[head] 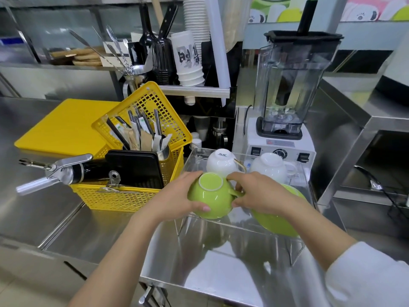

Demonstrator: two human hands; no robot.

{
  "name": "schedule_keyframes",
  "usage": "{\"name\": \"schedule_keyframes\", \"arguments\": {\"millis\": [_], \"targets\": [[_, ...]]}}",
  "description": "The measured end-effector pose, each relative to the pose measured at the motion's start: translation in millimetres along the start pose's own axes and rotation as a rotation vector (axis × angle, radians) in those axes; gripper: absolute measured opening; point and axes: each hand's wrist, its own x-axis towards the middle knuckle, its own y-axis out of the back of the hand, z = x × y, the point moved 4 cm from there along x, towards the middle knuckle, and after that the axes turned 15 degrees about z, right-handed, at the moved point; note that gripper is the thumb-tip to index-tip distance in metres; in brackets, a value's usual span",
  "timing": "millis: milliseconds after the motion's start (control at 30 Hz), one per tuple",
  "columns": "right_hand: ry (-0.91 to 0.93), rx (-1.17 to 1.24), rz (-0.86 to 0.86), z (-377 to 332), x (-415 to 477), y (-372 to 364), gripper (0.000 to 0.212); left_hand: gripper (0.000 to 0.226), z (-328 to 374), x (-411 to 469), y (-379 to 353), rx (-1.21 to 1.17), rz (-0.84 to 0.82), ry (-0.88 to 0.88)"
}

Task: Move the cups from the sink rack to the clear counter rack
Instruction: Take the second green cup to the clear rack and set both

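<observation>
steel counter (106,229) runs under both hands. left hand (177,196) and right hand (259,193) together clasp the green cup (212,196) upside down, likely so it drains, at the near-left edge of the clear rack (243,222). just beyond the hands, two white cups (221,162) sit inverted too.

The cup (212,196) near the middle is lime green, its upturned foot ringed in white. At four o'clock from it a second green piece (281,220) has the same lime shade. At twelve o'clock two cups (221,161) are plain white, the left one with a gold-edged handle. The rack (243,227) is clear. At nine o'clock the basket (124,198) is bright yellow lattice, and the board (64,127) beyond it is solid yellow. At one o'clock the blender (285,120) has a white base and black lid.
</observation>
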Motion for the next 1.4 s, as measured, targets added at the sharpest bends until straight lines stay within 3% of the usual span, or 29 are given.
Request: {"name": "schedule_keyframes", "arguments": {"millis": [133,267,367,533,733,900,1133,1300,1400], "targets": [[0.048,-0.029,0.000,-1.2,-2.4,0.7,0.047,0.091,-4.3,-0.5,-3.3,-0.003,-0.022,0.001],[0.090,-0.051,0.090,-1.3,-5.2,8.3,0.048,0.090,0.5,-0.5,-4.6,0.057,0.060,-0.048],[0.074,-0.027,0.161,5.8,-9.1,17.5,0.055,0.086,15.2,2.5,-8.1,0.126,0.180,-0.209],[-0.001,-0.017,0.267,26.6,-23.9,33.7,0.063,0.064,52.2,4.4,-13.7,0.050,0.363,-0.453],[-0.170,0.007,0.318,64.2,-58.0,43.6,0.083,0.076,77.2,15.3,-45.8,0.039,0.193,-0.484],[-0.273,-0.017,0.149,82.2,-81.1,41.6,0.107,0.079,94.8,22.1,-67.9,0.040,0.038,-0.459],[-0.209,0.049,0.084,89.7,-88.1,35.6,0.082,0.082,106.6,22.0,-82.6,0.100,-0.051,-0.466],[-0.166,0.070,-0.011,90.8,-80.8,39.4,0.091,0.079,103.8,14.6,-81.0,0.115,-0.080,-0.434],[-0.144,0.060,-0.044,89.1,-75.4,39.9,0.084,0.082,102.2,12.0,-77.8,0.123,-0.081,-0.423]]}}
